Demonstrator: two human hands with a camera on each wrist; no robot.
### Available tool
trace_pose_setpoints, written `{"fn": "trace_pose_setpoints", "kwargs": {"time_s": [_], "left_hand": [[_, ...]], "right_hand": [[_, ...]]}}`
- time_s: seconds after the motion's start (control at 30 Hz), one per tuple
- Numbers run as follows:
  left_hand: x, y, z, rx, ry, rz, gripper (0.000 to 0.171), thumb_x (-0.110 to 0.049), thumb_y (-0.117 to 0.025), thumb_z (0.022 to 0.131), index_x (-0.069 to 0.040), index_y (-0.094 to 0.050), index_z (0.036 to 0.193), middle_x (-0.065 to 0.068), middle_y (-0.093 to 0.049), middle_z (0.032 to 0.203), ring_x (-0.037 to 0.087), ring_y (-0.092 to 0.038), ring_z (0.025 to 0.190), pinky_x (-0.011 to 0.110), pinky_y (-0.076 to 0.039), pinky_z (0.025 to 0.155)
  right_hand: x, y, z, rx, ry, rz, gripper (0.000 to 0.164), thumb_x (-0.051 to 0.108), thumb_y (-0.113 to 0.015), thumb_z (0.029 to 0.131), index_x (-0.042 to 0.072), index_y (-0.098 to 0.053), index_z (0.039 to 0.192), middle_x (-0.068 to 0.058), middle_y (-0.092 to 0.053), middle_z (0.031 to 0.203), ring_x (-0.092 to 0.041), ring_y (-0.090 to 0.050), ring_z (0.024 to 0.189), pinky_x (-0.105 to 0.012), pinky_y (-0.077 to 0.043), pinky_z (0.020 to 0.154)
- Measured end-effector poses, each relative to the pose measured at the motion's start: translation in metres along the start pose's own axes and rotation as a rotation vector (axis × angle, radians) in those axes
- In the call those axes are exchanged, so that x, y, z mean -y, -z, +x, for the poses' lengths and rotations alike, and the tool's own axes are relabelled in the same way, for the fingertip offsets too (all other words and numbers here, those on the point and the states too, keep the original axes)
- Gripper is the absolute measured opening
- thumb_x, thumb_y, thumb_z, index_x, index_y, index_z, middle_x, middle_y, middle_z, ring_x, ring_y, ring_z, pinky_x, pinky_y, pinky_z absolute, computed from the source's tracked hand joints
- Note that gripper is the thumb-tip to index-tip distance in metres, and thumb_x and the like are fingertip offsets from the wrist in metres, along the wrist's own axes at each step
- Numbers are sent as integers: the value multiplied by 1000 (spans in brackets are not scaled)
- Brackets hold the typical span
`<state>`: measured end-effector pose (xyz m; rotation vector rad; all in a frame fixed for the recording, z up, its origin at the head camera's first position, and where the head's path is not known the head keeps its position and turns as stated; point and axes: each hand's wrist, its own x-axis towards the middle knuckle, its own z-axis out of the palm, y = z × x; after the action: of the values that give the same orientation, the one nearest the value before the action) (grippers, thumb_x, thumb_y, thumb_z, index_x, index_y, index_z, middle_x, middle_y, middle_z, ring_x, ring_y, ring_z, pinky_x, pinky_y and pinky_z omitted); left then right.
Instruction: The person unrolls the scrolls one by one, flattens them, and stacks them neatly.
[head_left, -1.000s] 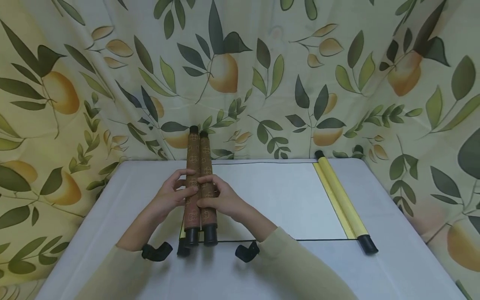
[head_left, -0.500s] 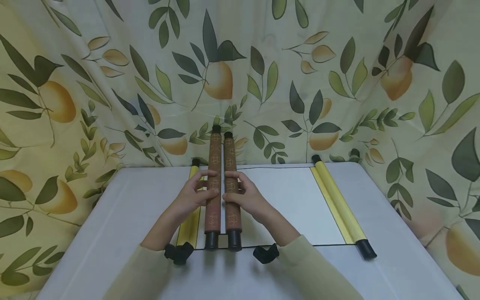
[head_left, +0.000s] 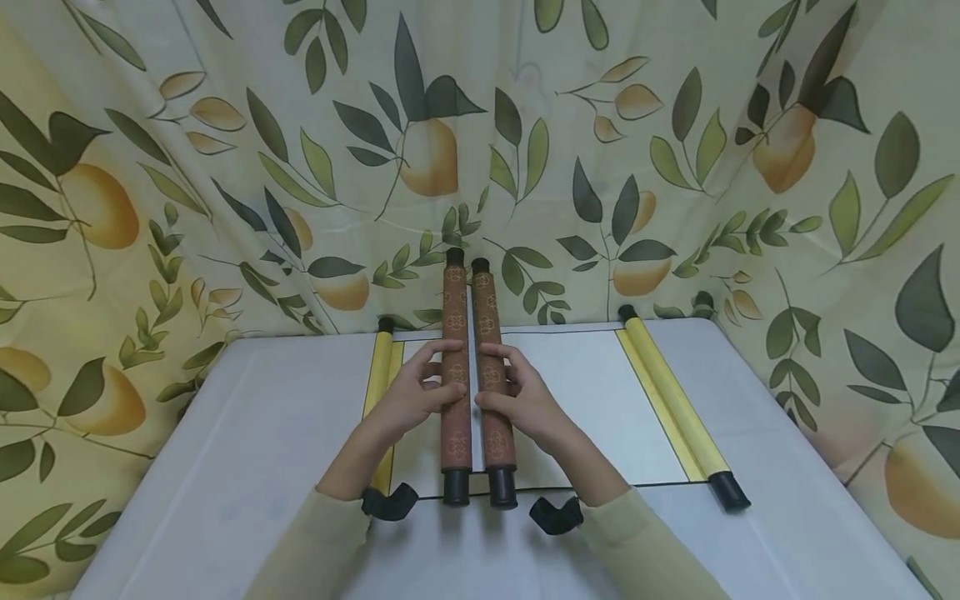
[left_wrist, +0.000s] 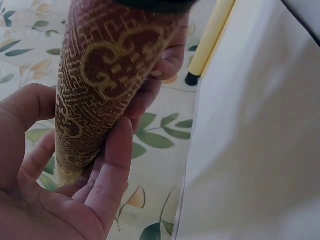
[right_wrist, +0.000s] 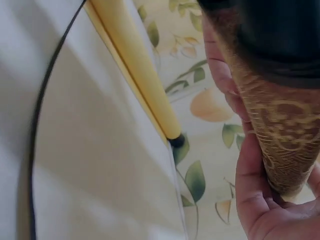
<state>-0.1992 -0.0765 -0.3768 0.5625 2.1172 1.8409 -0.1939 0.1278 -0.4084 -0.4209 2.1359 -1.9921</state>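
In the head view my left hand (head_left: 416, 385) grips the left roll (head_left: 455, 358) of a scroll, brown-red brocade with gold patterns and black end knobs. My right hand (head_left: 528, 390) holds the matching right roll (head_left: 493, 367), thumb on the near face. A narrow white strip (head_left: 475, 400) shows between the two rolls, which stand close and nearly parallel. In the left wrist view, fingers curl round the patterned roll (left_wrist: 100, 80); the right wrist view shows the other roll (right_wrist: 285, 130) likewise held. Both overlap an unrolled white scroll (head_left: 577, 400) lying below.
That white scroll ends in a yellow roller (head_left: 675, 396) with black knobs on the right and another yellow roller (head_left: 377, 375) on the left. They lie on a white-covered table (head_left: 285, 450). A leaf-and-fruit patterned curtain (head_left: 525, 167) hangs behind the table's far edge.
Both hands have carried the brocade rolls rightward, away from the left yellow roller, which now shows. The rolls, side by side earlier, now have a white strip between them.
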Motion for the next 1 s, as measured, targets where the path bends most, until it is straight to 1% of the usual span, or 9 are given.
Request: {"fn": "trace_pose_setpoints", "kwargs": {"time_s": [0.13, 0.23, 0.37, 0.43, 0.53, 0.67, 0.77, 0.87, 1.0], "left_hand": [[4, -3, 5, 46, -51, 20, 57, -8, -62, 86, -18, -37, 137, 10, -36, 135, 28, -55, 108, 38, -52, 73], [3, -6, 8, 67, -73, 12, 58, -7, -62, 87, -17, -36, 138, 10, -35, 137, 28, -56, 107, 38, -52, 73], [6, -10, 14, 52, -81, 0, 57, -5, -62, 85, -17, -39, 135, 11, -38, 133, 30, -55, 106, 39, -52, 71], [12, -10, 17, 29, -82, 2, 56, -6, -63, 84, -19, -41, 134, 9, -37, 134, 29, -54, 108, 38, -52, 69], [23, -10, 20, -2, -89, 4, 54, -7, -64, 83, -23, -44, 131, 5, -36, 135, 28, -54, 108, 39, -53, 68], [35, -10, 20, -18, -83, -15, 55, -10, -65, 82, -29, -44, 130, 2, -38, 134, 25, -57, 106, 39, -53, 70], [41, -10, 19, -24, -78, -44, 56, -9, -65, 82, -30, -45, 129, 2, -41, 131, 23, -58, 104, 39, -53, 71], [43, -9, 18, -22, -79, -56, 55, -8, -65, 81, -29, -46, 129, 2, -42, 130, 23, -59, 102, 39, -53, 71], [43, -9, 16, -4, -72, -68, 55, -9, -65, 81, -28, -46, 129, 4, -43, 129, 24, -60, 100, 39, -53, 70]], "right_hand": [[-3, 5, -5, -14, 8, -6, 69, 9, -68, 81, 28, -33, 138, -14, -46, 123, -35, -52, 109, -41, -51, 74], [-6, 10, -7, -24, 21, 12, 71, 8, -68, 80, 28, -32, 138, -15, -47, 121, -34, -53, 107, -42, -51, 74], [-7, 16, -7, -22, 39, 23, 70, 11, -68, 81, 28, -31, 138, -23, -46, 122, -34, -55, 103, -43, -51, 74], [-8, 17, -6, -24, 41, 18, 69, 12, -68, 82, 28, -31, 138, -25, -45, 124, -33, -55, 103, -43, -51, 74], [-9, 17, -6, -47, 36, -18, 68, 13, -67, 82, 30, -32, 138, -19, -43, 127, -31, -55, 103, -42, -51, 73], [-10, 15, -8, -79, 21, -41, 66, 10, -67, 82, 32, -35, 136, -9, -40, 129, -35, -53, 108, -43, -51, 72], [-11, 14, -8, -80, 8, -35, 66, 9, -65, 83, 34, -35, 136, -9, -40, 129, -37, -51, 111, -44, -51, 73], [-11, 15, -9, -76, -12, -39, 65, 8, -63, 83, 35, -35, 135, -8, -40, 129, -36, -51, 111, -44, -51, 73], [-6, 14, -13, -61, -36, -34, 62, 7, -62, 85, 31, -37, 136, -9, -40, 128, -35, -52, 108, -42, -51, 73]]}}
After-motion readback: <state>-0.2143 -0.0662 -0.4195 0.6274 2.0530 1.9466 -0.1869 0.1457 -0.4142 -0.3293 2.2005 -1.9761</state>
